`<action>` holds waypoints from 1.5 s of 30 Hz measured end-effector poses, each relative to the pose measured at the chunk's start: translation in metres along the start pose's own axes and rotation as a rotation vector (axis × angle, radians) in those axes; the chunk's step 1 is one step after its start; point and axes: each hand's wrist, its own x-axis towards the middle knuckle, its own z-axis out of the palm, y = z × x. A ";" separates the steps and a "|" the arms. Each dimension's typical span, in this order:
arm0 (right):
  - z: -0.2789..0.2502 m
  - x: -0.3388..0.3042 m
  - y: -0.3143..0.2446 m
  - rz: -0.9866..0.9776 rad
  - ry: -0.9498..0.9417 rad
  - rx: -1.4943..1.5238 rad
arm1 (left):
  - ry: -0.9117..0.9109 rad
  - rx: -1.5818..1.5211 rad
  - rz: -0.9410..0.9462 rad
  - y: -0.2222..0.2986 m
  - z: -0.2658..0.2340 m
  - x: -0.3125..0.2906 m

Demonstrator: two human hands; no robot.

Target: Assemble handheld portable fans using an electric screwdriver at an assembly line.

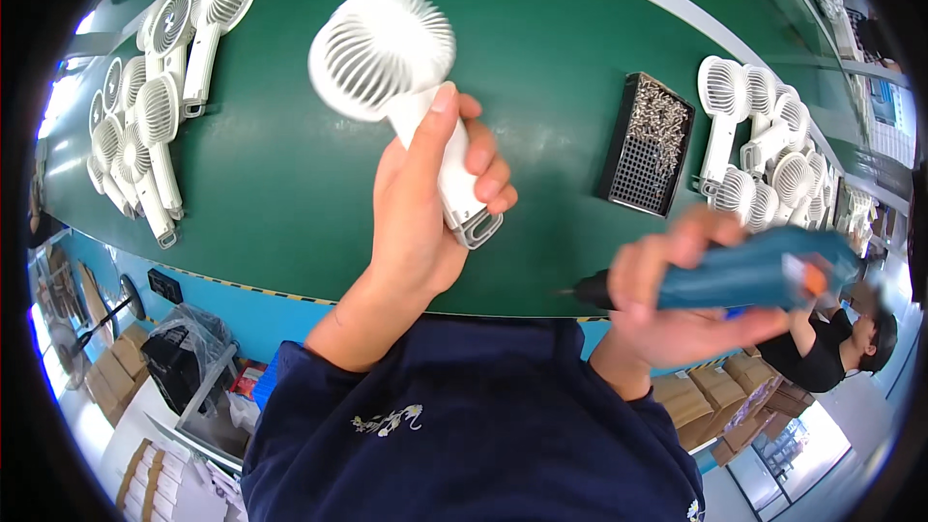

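Observation:
My left hand [425, 184] is wrapped round the handle of a white handheld fan [382, 53], lifted over the green table with its round grille pointing away from me. The loop at the handle's end sticks out below my fingers. In my right hand [667, 290] is a teal electric screwdriver [744, 271] with a black nose, its thin bit pointing left toward the table's near edge. Motion smears this hand and the tool. The bit is apart from the fan. Beyond the right hand lies a black screw tray [611, 150] with many small metal screws [657, 121].
Several white fans [135, 135] lie heaped at the table's left, and another heap of fans [773, 135] lies at the right. Cardboard boxes [701, 396] stand below the right side. Another person [831, 348] is at the far right. A plastic-wrapped black item [188, 358] sits lower left.

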 end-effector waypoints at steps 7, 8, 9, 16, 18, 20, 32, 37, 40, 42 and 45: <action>0.034 0.033 0.003 -0.398 -0.146 0.160 | -0.033 -0.028 -0.158 -0.010 -0.001 -0.008; 0.038 0.033 0.008 -0.394 -0.108 0.199 | -0.026 -0.027 -0.155 -0.009 -0.002 -0.009; 0.039 0.032 0.010 -0.387 -0.110 0.189 | -0.034 -0.033 -0.155 -0.010 -0.002 -0.010; 0.040 0.031 0.018 -0.258 -0.200 0.136 | -0.052 -0.034 -0.183 -0.011 -0.001 -0.012; 0.039 0.030 0.019 -0.246 -0.194 0.128 | -0.047 -0.013 -0.186 -0.012 -0.002 -0.012; 0.040 0.030 0.018 -0.240 -0.200 0.126 | -0.041 0.007 -0.186 -0.013 -0.001 -0.011; 0.032 0.036 0.012 -0.155 -0.280 0.112 | -0.038 0.049 -0.206 -0.015 0.001 -0.011; 0.032 0.037 0.014 -0.137 -0.273 0.116 | -0.026 0.063 -0.205 -0.016 -0.001 -0.010; 0.029 0.039 0.015 -0.135 -0.310 0.105 | -0.038 0.069 -0.206 -0.016 -0.003 -0.009; 0.028 0.040 0.014 -0.108 -0.313 0.120 | -0.026 0.060 -0.207 -0.017 -0.003 -0.011; 0.030 0.038 0.014 -0.119 -0.277 0.145 | -0.023 0.050 -0.209 -0.017 -0.002 -0.011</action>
